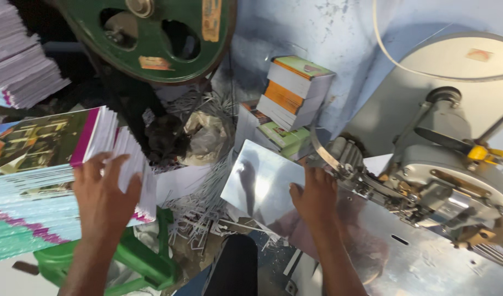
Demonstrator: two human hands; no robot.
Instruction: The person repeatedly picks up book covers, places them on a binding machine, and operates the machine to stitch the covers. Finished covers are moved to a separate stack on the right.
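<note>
Left hand (104, 193) flat, fingers spread on stack of magenta-spined booklets (54, 170); right hand (316, 196) flat on shiny metal plate (262, 183) beside stitching machine (448, 175); orange-green book bundles (295, 90) behind

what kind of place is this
Probably a small print-finishing or book-binding workshop: the left hand rests on a fanned stack of booklets, the right hand sits by a metal stitching-type machine, and paper trimmings litter the floor.

Left hand (103, 200), right hand (315, 198) bare; forearms unsleeved; no rings, no gloves.
</note>
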